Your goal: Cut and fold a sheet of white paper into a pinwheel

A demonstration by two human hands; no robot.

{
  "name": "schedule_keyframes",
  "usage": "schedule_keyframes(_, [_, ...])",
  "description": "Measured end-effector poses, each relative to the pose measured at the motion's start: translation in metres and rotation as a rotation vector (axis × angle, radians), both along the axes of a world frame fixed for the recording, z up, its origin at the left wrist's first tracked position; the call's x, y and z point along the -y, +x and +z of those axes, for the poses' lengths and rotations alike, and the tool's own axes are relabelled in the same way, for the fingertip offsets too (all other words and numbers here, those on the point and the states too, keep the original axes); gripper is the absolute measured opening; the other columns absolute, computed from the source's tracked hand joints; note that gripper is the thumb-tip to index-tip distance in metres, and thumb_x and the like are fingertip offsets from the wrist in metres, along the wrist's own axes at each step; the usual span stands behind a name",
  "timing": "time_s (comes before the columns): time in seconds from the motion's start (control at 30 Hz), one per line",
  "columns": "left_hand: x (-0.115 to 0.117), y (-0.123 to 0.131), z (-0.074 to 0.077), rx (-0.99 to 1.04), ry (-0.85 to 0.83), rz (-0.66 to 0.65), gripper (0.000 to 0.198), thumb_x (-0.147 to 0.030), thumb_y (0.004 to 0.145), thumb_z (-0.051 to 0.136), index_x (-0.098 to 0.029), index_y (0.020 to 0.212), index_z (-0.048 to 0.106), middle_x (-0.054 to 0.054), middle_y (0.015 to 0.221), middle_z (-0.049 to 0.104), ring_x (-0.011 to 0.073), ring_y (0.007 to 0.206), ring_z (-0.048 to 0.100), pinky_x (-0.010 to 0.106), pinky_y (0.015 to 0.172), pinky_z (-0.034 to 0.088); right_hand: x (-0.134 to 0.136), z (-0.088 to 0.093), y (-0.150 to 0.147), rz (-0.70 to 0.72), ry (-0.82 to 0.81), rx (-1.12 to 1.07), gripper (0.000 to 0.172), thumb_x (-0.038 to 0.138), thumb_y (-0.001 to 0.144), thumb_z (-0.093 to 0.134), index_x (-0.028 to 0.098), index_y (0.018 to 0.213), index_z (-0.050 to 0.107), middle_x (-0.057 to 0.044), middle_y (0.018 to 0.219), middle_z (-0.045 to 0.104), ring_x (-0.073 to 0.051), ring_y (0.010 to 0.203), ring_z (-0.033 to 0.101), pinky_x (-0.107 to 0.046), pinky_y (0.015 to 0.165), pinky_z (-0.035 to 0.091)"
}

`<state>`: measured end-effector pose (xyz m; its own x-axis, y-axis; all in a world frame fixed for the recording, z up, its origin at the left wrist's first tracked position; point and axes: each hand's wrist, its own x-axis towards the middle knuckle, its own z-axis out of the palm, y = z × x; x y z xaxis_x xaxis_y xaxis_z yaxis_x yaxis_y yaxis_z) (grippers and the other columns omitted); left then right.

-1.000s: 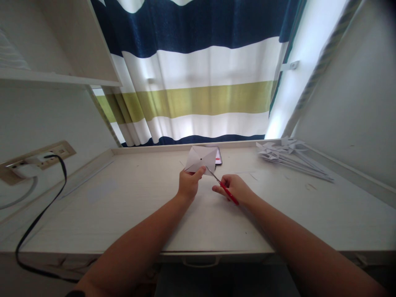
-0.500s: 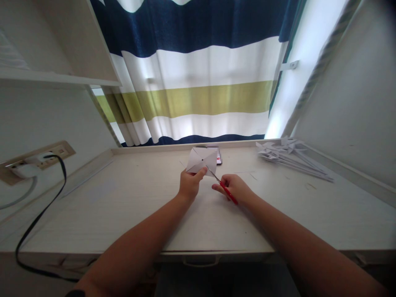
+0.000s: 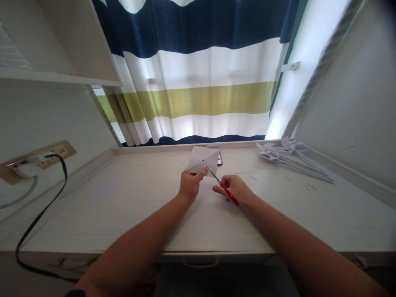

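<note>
Over the desk (image 3: pixel 133 206), left hand (image 3: pixel 189 185): fingers pinching the paper (image 3: pixel 203 153). Right hand (image 3: pixel 236 187): fingers curled around red scissors (image 3: pixel 229 194), blades (image 3: pixel 213 173) at the paper's near edge.

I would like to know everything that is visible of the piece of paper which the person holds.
The paper looks thin, white and roughly square, with a dark dot in the middle and lines running from the corners toward it; not all can be told as cuts or creases. The left hand grips its near edge, thumb on top, seemingly above the desk. The blades of the red-handled scissors in the right hand meet its near right part.
</note>
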<state>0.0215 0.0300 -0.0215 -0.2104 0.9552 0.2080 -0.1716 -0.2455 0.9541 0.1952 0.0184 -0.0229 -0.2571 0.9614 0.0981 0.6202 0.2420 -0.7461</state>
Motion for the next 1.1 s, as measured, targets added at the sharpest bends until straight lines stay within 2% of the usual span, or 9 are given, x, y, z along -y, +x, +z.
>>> schedule_keyframes(0.47, [0.000, 0.001, -0.001, 0.027, -0.021, -0.011, 0.033, -0.037, 0.060, 0.080, -0.011, 0.078, 0.071, 0.001, 0.065, 0.063, 0.0112, 0.059, 0.053, 0.023, 0.057, 0.042, 0.000, 0.004, -0.004, -0.018, 0.024, 0.060, 0.046, 0.064, 0.072, 0.063, 0.020, 0.061, 0.052, 0.000, 0.049, 0.058, -0.013, 0.044, 0.053, -0.024, 0.045, 0.037])
schedule_keyframes(0.73, [-0.009, -0.011, 0.005, 0.138, -0.055, 0.055, 0.034, -0.035, 0.061, 0.075, -0.016, 0.088, 0.069, 0.005, 0.088, 0.068, 0.0147, 0.077, 0.060, 0.023, 0.064, 0.047, -0.010, 0.002, 0.006, -0.137, 0.094, 0.212, 0.045, 0.064, 0.071, 0.063, 0.020, 0.065, 0.057, -0.005, 0.065, 0.066, -0.018, 0.057, 0.058, -0.028, 0.052, 0.038])
schedule_keyframes(0.93, [-0.025, -0.029, 0.003, 0.144, -0.058, 0.114, 0.038, -0.037, 0.064, 0.069, -0.016, 0.096, 0.065, 0.008, 0.096, 0.067, 0.0170, 0.082, 0.062, 0.026, 0.066, 0.050, -0.027, 0.003, 0.030, -0.226, 0.098, 0.388, 0.029, 0.045, 0.075, 0.066, 0.018, 0.083, 0.067, -0.011, 0.085, 0.071, -0.023, 0.073, 0.063, -0.031, 0.061, 0.041])
schedule_keyframes(1.03, [-0.029, -0.033, -0.001, 0.049, -0.082, 0.104, 0.042, -0.040, 0.064, 0.071, -0.014, 0.097, 0.065, 0.010, 0.093, 0.068, 0.0180, 0.077, 0.062, 0.028, 0.064, 0.050, -0.032, 0.004, 0.042, -0.214, 0.071, 0.474, 0.022, 0.037, 0.077, 0.067, 0.018, 0.088, 0.069, -0.010, 0.090, 0.071, -0.023, 0.081, 0.064, -0.031, 0.068, 0.044])
schedule_keyframes(1.1, [-0.029, -0.035, -0.004, -0.058, -0.099, 0.077, 0.040, -0.042, 0.064, 0.072, -0.012, 0.090, 0.068, 0.010, 0.084, 0.068, 0.0174, 0.070, 0.061, 0.028, 0.059, 0.048, -0.035, 0.004, 0.050, -0.219, 0.042, 0.535, 0.021, 0.035, 0.081, 0.065, 0.017, 0.091, 0.069, -0.009, 0.091, 0.070, -0.021, 0.083, 0.064, -0.031, 0.073, 0.047])
